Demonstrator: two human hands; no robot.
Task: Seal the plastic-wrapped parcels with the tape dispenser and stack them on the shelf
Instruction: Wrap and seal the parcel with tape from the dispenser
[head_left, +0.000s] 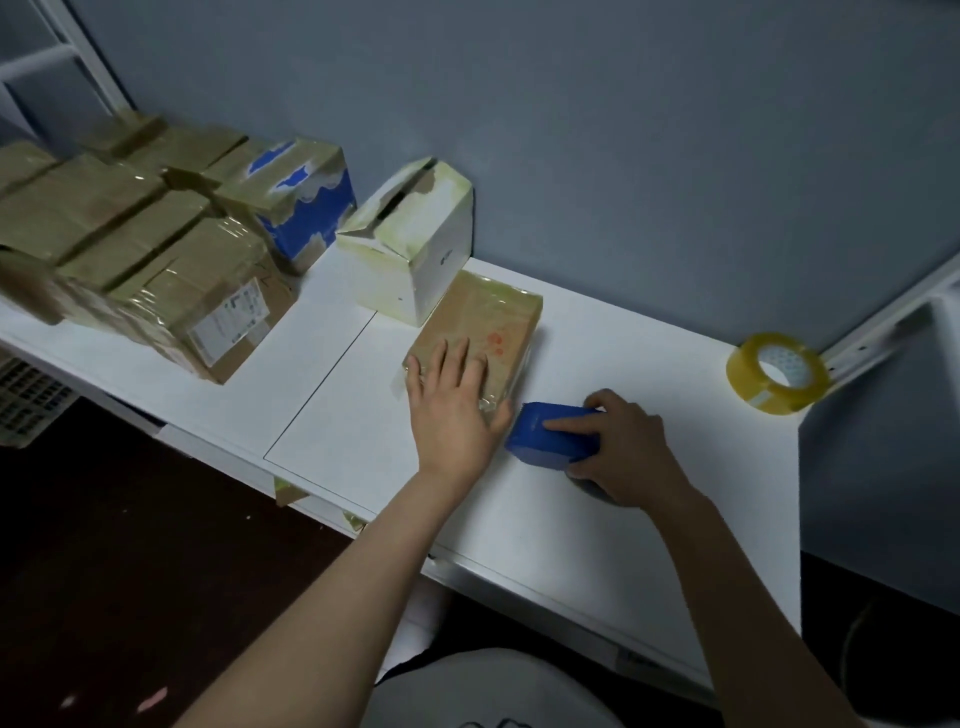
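I'm pressing left grip (452, 400) flat on parcel (493, 322), judging it light, stiff, slick, edges best; right grip (623, 447) clutching dispenser (550, 434).

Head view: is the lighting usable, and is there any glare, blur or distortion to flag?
Head view: dim, bluish, even light, no hard shadows; faint glare on the wrap of the stacked parcels; wide-angle stretch toward the picture's edges, slight softness far left; left hand on the flat parcel and right hand gripping the tape dispenser read clearly.
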